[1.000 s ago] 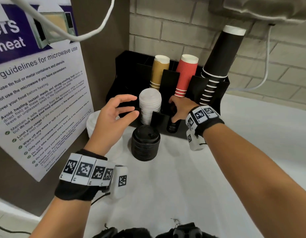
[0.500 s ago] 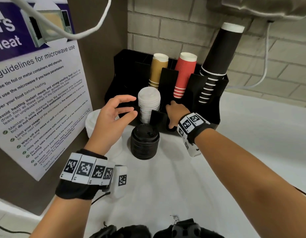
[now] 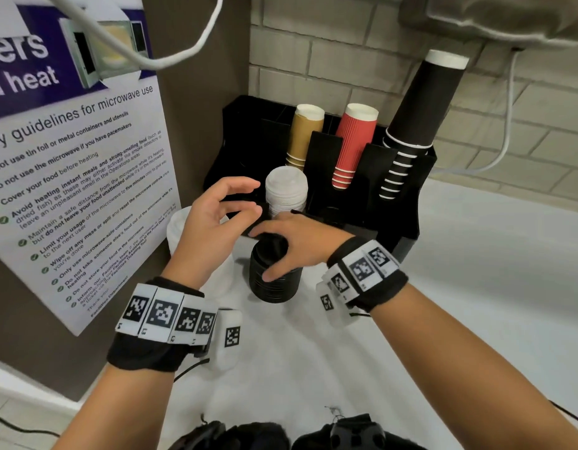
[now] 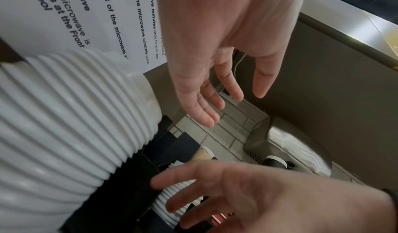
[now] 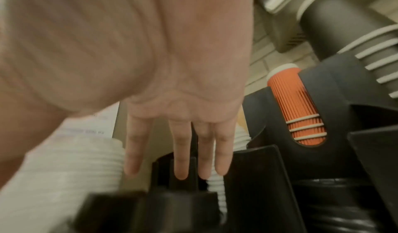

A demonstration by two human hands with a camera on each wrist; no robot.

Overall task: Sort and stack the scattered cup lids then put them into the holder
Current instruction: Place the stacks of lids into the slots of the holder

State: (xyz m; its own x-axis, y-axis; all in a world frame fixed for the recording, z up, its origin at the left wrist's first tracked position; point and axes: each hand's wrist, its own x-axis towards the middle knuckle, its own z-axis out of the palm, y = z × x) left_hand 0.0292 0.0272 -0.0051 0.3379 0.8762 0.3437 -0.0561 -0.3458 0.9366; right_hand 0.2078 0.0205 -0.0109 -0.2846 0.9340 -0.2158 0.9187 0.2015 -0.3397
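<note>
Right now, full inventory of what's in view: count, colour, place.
black lid stack: one, black, on the counter in front of the holder, under the right hand
white lid stack in holder: one, white, front left slot
white lid stack on counter: one, white, by the poster, behind the left hand
holder: one, black, against the brick wall
cup stacks: three; tan, red, black, in the holder's rear slots
poster: one, white and purple, left wall
left hand: open, holding nothing
right hand: fingers spread over the black lid stack; grip unclear
</note>
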